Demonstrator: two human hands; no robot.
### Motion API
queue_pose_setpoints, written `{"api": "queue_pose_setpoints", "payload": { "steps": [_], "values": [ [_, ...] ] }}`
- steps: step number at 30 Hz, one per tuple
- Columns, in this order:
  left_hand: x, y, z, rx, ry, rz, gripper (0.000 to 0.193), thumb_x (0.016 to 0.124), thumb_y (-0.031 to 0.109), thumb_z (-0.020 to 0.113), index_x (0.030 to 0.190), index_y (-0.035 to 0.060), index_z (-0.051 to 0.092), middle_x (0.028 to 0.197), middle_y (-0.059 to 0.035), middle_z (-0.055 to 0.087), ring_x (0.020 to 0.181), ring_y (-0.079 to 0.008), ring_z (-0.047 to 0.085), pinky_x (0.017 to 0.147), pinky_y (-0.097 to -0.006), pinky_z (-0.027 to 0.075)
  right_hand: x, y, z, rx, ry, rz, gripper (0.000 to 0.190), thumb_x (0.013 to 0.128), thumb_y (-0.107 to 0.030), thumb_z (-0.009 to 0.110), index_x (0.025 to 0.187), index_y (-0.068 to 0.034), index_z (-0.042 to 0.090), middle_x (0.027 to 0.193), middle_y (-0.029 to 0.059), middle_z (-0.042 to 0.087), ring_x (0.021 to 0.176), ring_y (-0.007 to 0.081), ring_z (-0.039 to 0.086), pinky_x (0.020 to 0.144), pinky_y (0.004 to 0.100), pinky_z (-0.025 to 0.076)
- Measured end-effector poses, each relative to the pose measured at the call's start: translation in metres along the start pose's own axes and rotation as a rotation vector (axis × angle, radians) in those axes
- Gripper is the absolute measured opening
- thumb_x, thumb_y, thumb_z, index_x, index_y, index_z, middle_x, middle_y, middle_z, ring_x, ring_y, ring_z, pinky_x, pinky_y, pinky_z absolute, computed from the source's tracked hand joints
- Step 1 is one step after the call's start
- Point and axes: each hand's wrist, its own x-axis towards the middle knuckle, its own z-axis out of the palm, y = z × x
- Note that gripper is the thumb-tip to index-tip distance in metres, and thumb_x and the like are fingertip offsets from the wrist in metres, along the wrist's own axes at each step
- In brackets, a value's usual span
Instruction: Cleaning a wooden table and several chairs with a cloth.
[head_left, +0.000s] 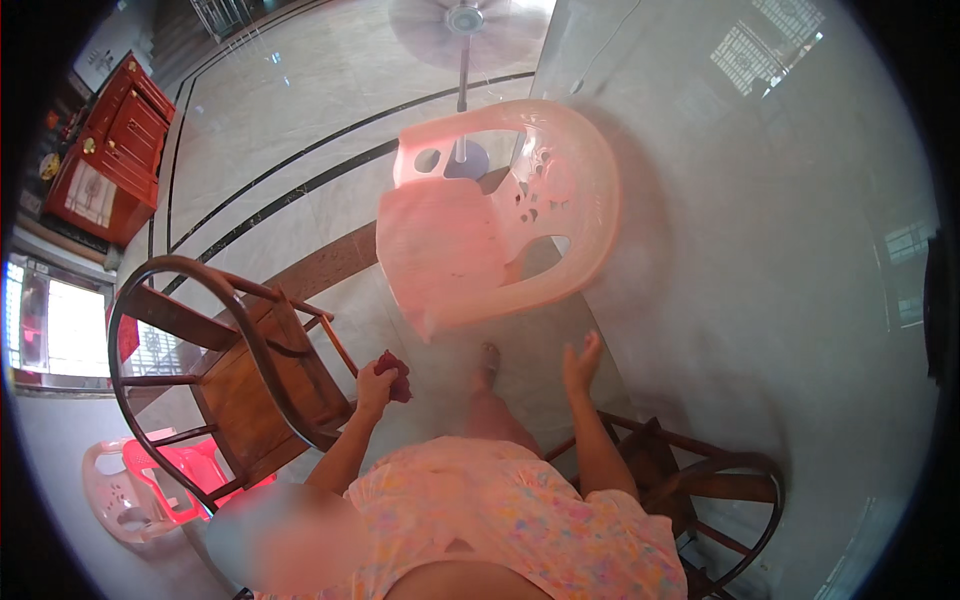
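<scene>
My left hand is closed on a crumpled dark red cloth, beside the front of a brown wooden armchair with a curved top rail. My right hand is held apart from everything, fingers spread, with nothing in it. In front of both hands stands a pink plastic armchair with a cut-out pattern in its backrest. Neither hand touches the pink chair.
Behind the pink chair is a pedestal fan. A second wooden armchair is at my right. A red cabinet stands at the upper left. Brighter pink and pale pink plastic chairs are at the lower left. A cable runs along the wall.
</scene>
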Motion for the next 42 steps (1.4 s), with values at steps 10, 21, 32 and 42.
{"api": "queue_pose_setpoints", "payload": {
  "steps": [10,21,32,42],
  "values": [
    [0.096,0.019,0.199,0.611,-0.258,0.804,0.037,0.073,0.013,0.058,0.11,0.0054,0.052,0.096,-0.0153,0.058,0.089,-0.0319,0.056,0.076,-0.0399,0.045,0.121,-0.044,0.036,0.595,-0.182,0.749,0.056,0.076,-0.03,0.069,0.116,0.001,0.044,0.104,0.0124,0.052,0.093,0.022,0.052,0.073,0.0386,0.046],
    [0.093,-0.023,0.122,1.085,-0.051,0.69,0.039,0.081,0.021,0.054,0.119,0.0118,0.051,0.098,-0.0165,0.056,0.081,-0.0354,0.058,0.068,-0.0411,0.048,0.147,-0.049,0.046,0.855,0.076,0.621,0.035,0.076,-0.009,0.069,0.104,0.004,0.053,0.1,0.012,0.058,0.088,0.0216,0.057,0.077,0.0311,0.047],
    [0.148,-0.088,0.089,-0.072,0.252,-0.542,0.033,0.092,0.019,0.039,0.12,0.0028,0.044,0.116,-0.0161,0.051,0.096,-0.0322,0.056,0.076,-0.0476,0.048,0.148,-0.045,0.036,1.24,0.195,0.62,0.029,0.079,0.0,0.061,0.106,0.007,0.05,0.104,0.0141,0.056,0.091,0.0245,0.057,0.081,0.0348,0.047],
    [0.103,-0.092,0.171,-0.361,0.135,-0.612,0.024,0.086,0.018,0.053,0.107,0.0074,0.055,0.102,-0.0053,0.056,0.088,-0.0205,0.056,0.071,-0.0345,0.047,0.171,0.017,-0.029,1.125,0.211,0.536,0.037,0.082,-0.007,0.061,0.113,0.007,0.047,0.108,0.0164,0.055,0.096,0.0276,0.056,0.085,0.0386,0.047]
  ]
}}
